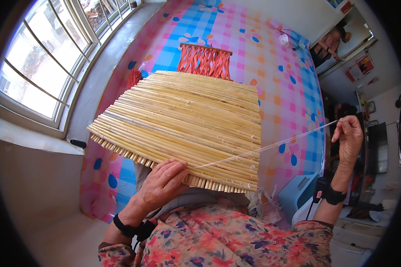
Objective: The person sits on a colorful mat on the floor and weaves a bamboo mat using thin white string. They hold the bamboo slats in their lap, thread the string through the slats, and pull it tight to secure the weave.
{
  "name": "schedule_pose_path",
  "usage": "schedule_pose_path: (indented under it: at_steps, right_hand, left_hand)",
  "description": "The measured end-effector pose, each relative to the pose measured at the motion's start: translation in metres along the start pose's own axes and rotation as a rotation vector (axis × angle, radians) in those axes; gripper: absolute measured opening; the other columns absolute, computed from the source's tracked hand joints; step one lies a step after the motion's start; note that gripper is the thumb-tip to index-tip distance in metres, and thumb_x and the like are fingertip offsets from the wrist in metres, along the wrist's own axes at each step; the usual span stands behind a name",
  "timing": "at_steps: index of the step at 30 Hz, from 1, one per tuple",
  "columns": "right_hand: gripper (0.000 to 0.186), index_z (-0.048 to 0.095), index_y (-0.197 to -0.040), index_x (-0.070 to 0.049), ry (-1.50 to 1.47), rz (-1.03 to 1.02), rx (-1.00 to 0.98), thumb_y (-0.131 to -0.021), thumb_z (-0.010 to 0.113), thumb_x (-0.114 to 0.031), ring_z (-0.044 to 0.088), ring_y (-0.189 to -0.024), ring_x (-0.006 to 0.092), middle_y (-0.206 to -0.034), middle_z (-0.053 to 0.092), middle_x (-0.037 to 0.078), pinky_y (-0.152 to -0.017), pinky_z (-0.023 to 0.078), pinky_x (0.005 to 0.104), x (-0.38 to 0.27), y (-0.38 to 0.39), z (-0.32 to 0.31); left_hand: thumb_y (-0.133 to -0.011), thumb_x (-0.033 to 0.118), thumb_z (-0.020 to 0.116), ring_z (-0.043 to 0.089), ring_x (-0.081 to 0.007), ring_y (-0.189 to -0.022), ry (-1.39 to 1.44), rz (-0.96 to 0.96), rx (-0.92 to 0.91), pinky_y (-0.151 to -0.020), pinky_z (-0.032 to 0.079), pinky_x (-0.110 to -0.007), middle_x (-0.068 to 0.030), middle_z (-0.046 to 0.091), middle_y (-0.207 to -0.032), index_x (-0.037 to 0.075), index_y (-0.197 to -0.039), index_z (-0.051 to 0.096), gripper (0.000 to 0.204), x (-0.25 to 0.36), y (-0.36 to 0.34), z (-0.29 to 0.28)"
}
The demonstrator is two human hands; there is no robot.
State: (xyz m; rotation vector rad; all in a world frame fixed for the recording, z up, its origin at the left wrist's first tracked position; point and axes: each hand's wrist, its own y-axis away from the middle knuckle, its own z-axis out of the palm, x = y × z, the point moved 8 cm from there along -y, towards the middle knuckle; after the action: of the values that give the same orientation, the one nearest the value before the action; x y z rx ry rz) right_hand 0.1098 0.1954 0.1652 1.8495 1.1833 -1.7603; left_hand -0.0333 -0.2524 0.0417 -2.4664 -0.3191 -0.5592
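Note:
A stiff panel of straw-coloured stalks (187,111), laid side by side and stitched together, lies across my lap. My left hand (162,183) is closed on its near edge, fingers on top and thumb hidden. From beside those fingers a pale thread (272,145) runs taut up to the right. My right hand (348,135), raised well off the panel, pinches the far end of that thread. Whether a needle is in the pinch is too small to tell. Short thread knots dot the panel's rows.
A bright checked, flowered sheet (272,62) covers the bed ahead. On it stand a red lattice-woven piece (205,61) and a red textured object (134,78). At left is a barred window (49,58). A blue container (298,193) sits by my right arm. Another person (330,43) is at the far right.

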Motion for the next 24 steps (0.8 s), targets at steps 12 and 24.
schedule_pose_path:
  at_steps: [12, 24]
  right_hand:
    - [0.011, 0.059, -0.092, -0.003, -0.187, -0.015, 0.103, -0.093, 0.065, -0.012, 0.071, -0.070, 0.0221, -0.080, 0.067, 0.011, -0.058, 0.059, 0.0314, -0.041, 0.006, 0.053]
    - [0.051, 0.038, -0.136, 0.005, -0.463, -0.033, 0.148, -0.093, 0.062, -0.009, 0.071, -0.084, 0.0296, -0.087, 0.064, 0.012, -0.068, 0.062, 0.0374, -0.030, 0.000, 0.066]
  left_hand:
    - [-0.076, 0.012, 0.067, 0.060, -0.0258, -0.107, -0.315, 0.046, 0.049, -0.092, 0.044, -0.043, -0.0104, 0.064, -0.116, 0.004, -0.108, 0.064, 0.033, -0.008, 0.000, 0.005]
    - [-0.062, 0.020, 0.072, 0.060, -0.0276, -0.104, -0.369, 0.174, 0.126, -0.092, 0.044, -0.047, -0.0094, 0.062, -0.107, 0.004, -0.102, 0.062, 0.045, -0.011, 0.002, 0.015]
